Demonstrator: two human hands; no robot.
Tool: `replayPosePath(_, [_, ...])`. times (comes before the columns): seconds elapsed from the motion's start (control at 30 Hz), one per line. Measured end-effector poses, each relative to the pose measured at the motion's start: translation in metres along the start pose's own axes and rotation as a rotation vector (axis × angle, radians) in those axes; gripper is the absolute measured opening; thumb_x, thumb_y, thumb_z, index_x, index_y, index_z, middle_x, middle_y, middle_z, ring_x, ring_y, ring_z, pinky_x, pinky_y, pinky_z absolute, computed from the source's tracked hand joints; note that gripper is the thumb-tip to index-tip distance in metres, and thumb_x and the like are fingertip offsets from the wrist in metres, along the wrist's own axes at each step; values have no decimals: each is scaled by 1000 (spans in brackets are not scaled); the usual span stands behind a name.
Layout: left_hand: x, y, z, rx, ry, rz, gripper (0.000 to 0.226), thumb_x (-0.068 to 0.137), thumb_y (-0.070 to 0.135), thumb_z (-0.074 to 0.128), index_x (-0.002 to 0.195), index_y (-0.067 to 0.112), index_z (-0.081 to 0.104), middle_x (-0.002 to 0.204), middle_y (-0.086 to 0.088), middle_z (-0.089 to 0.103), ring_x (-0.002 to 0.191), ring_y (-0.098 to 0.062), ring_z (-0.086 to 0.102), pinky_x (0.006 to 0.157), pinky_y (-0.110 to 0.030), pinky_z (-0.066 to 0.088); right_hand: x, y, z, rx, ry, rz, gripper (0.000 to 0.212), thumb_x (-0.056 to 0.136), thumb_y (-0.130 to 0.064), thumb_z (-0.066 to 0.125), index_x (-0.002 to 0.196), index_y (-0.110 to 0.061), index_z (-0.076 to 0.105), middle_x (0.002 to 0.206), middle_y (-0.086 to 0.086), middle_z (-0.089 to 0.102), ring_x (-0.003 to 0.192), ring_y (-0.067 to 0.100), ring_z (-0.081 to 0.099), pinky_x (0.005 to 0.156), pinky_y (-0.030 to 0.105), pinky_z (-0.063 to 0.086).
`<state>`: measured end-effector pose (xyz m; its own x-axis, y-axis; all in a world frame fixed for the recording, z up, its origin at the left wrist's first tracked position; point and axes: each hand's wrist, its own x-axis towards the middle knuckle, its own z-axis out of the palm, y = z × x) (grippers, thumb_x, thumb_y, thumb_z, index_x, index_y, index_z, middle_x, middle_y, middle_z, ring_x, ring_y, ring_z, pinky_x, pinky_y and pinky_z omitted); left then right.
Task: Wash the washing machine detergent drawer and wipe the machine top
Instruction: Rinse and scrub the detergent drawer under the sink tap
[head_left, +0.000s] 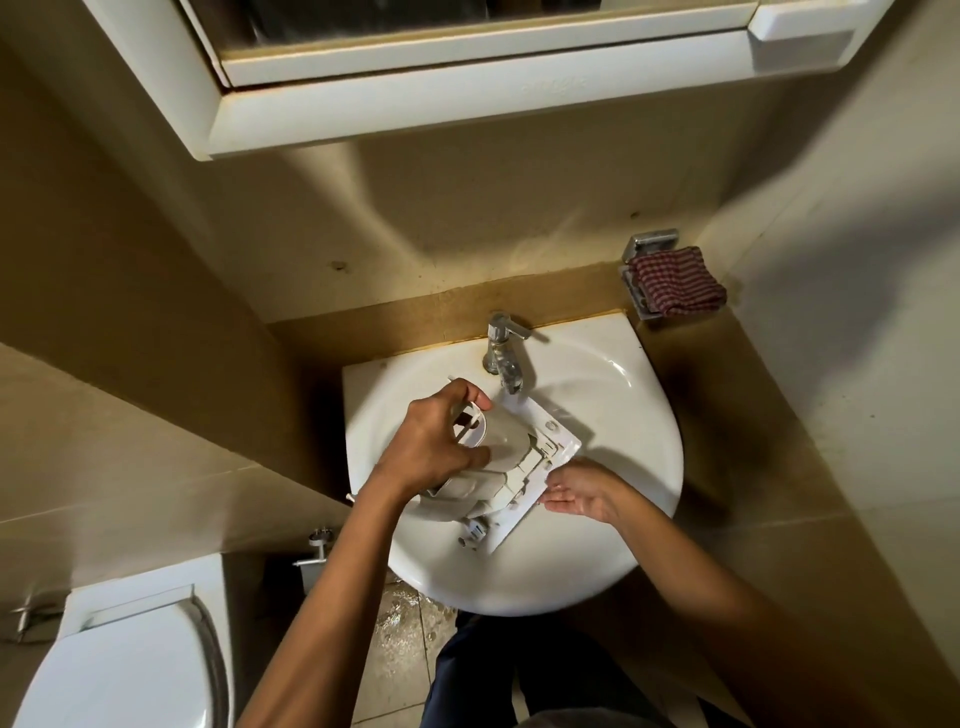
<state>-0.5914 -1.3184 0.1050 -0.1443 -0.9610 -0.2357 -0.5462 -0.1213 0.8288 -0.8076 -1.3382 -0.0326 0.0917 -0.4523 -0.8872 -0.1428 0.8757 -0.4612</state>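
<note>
place: home bathroom | evidence: white washbasin (597, 561) with chrome tap (503, 358), toilet (130, 670) beside it, mirror cabinet (467, 104) above, tiled walls, wet floor (405, 623)

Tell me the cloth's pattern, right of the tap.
Red and white check; the cloth shows in the head view, the only one.
</note>
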Motion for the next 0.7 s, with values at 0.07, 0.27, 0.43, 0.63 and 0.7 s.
replayPosePath(0.07, [1,1,-2,36,-56,47,46,66,6,82,103,21,58,106,3,61,93,-8,61,73,-19,46,2,-5,-9,46,48,-65,32,85,13,42,104,-6,59,91,7,66,75,15,61,68,25,53])
replayPosePath(0.27, [6,4,4,158,-138,137,49,65,2,78,103,24,56,108,6,59,91,-8,58,79,-22,47,-2,-23,-28,156,52,-214,31,88,13,43,101,-12,55,90,7,66,81,16,61,81,27,50])
replayPosePath(0.43, [5,9,18,256,-198,167,51,65,-2,70,107,22,55,110,1,60,98,-18,57,81,-33,49,1,-29,-27,14,-51,-272,21,94,-3,50,109,-12,62,91,8,71,77,17,67,75,30,52])
replayPosePath(0.63, [0,13,34,402,-223,243,49,69,-5,63,111,16,49,110,-6,57,100,-27,55,82,-40,47,9,-22,-23,-11,0,-237,22,93,-2,54,114,-9,57,87,8,69,71,20,67,67,32,54])
replayPosePath(0.7, [-2,15,40,483,-224,282,53,69,-7,61,116,13,50,113,-8,55,99,-29,54,81,-34,45,6,-19,-20,19,-3,-236,18,92,1,53,105,-10,58,85,9,68,71,22,66,66,33,54])
